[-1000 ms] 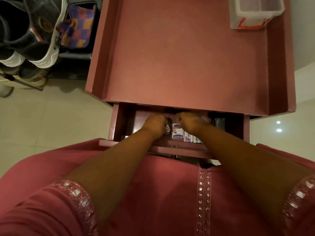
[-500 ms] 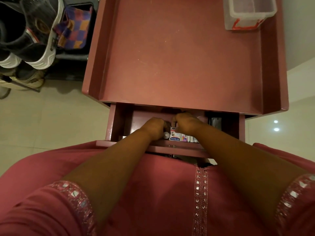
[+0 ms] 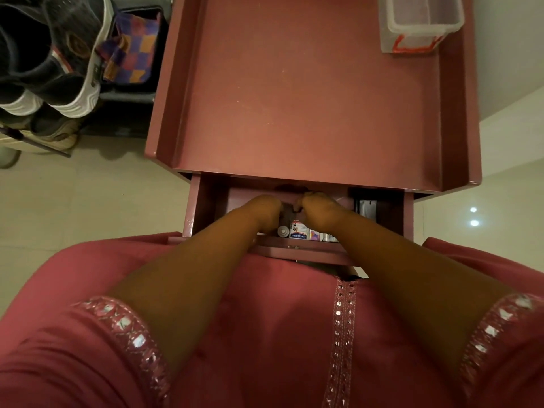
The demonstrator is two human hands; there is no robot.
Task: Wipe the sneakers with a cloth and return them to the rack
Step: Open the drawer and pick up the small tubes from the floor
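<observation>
With both hands down in the open drawer [image 3: 206, 207] of the pink cabinet [image 3: 309, 92], view is tight. Left hand [image 3: 262, 209] and right hand [image 3: 319, 209] sit knuckle to knuckle, fingers curled under; something dark between them, can't tell what or whether it's gripped. Small boxes [image 3: 300, 232] lie at the drawer front. Sneakers [image 3: 67, 75] sit on the rack [image 3: 35, 142], far left, checkered cloth [image 3: 131, 53] just beside them. Clear plastic tub [image 3: 421, 22] on the surface, far right corner.
</observation>
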